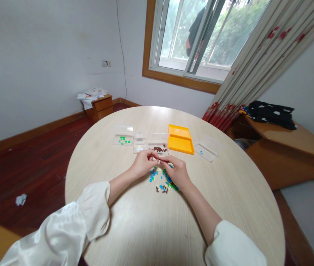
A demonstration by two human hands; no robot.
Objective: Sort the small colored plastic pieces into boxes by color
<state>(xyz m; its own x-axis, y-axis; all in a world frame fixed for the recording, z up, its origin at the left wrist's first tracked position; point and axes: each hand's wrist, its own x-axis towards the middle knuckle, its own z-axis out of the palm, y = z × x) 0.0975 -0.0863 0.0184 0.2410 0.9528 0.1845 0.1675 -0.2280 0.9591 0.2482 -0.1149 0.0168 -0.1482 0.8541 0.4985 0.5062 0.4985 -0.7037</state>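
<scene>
My left hand (144, 162) and my right hand (175, 171) meet above the middle of the table, thumbs and fingertips pinched together. What sits between the fingertips is tiny and mostly hidden; a dark bit shows there, but I cannot make out its kind. Under and between my hands lies a loose pile of small building bricks (161, 187) in blue, green, yellow and brown, partly covered by my right hand. Just beyond my fingers, a clear plastic box (165, 152) with its lid raised holds brown bricks (160, 149).
Along the far side stand a clear box (115, 142) with green bricks, a small clear box (139, 149), an orange open case (183, 149) and a clear box (208, 157) with a few blue bricks. All rest on the round wooden table (129, 229).
</scene>
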